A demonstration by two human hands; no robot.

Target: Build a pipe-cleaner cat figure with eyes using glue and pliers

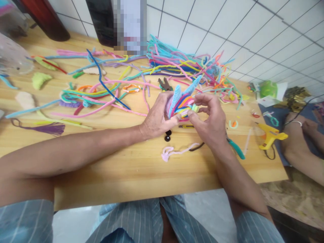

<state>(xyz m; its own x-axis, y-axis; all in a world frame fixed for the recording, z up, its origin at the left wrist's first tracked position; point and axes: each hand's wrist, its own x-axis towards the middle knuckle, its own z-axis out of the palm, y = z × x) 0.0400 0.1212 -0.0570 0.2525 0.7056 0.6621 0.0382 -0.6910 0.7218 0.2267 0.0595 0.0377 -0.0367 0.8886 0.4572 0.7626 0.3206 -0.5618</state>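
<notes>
A multicoloured pipe-cleaner figure (184,101), striped in pink, blue, orange and yellow, is held above the wooden table. Two light-blue pointed pieces stick up from its top. My left hand (162,114) is wrapped round its left side, thumb along the lower edge. The thumb and fingers of my right hand (209,116) pinch a pale yellow-green piece (194,108) at its right side. Below the hands lie two round black pieces (167,138) and a pale pink pipe cleaner (174,153). A yellow-handled tool (186,126) lies partly hidden behind the hands.
A heap of pipe cleaners (177,60) lies along the tiled wall, with looser strands at left. A yellow glue gun (270,135) and a teal-handled tool (236,149) rest at right. A purple tassel (48,128) lies at left. Another person's arm (301,141) is at far right.
</notes>
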